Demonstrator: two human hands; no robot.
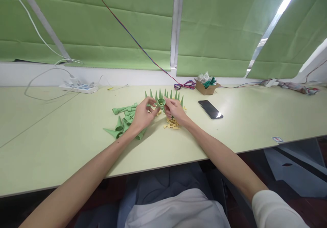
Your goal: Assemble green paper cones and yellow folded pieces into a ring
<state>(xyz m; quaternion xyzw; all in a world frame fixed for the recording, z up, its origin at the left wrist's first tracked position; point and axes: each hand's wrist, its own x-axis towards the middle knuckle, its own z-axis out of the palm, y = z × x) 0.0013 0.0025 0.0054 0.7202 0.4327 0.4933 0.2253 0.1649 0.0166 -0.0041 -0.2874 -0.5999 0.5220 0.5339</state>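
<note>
A green plastic cone (161,102) is held up above the table, its round open end facing me and showing rings inside. My right hand (175,110) pinches its right side between thumb and fingers. Around its left side curl the fingers and thumb of my left hand (145,115), with the thumb against the lower rim. Behind my hands several green cones (182,101) stand upright in rows. Loose green cones (119,124) lie in a pile left of my left hand. Small yellow plastic pieces (173,124) are scattered below my right hand.
A black phone (211,109) lies to the right. Farther back are a small cardboard box (206,87) with plastic wrapping and a coiled red-blue cable (185,85). A white power strip (81,87) sits at the back left. The table's front edge runs beneath my forearms.
</note>
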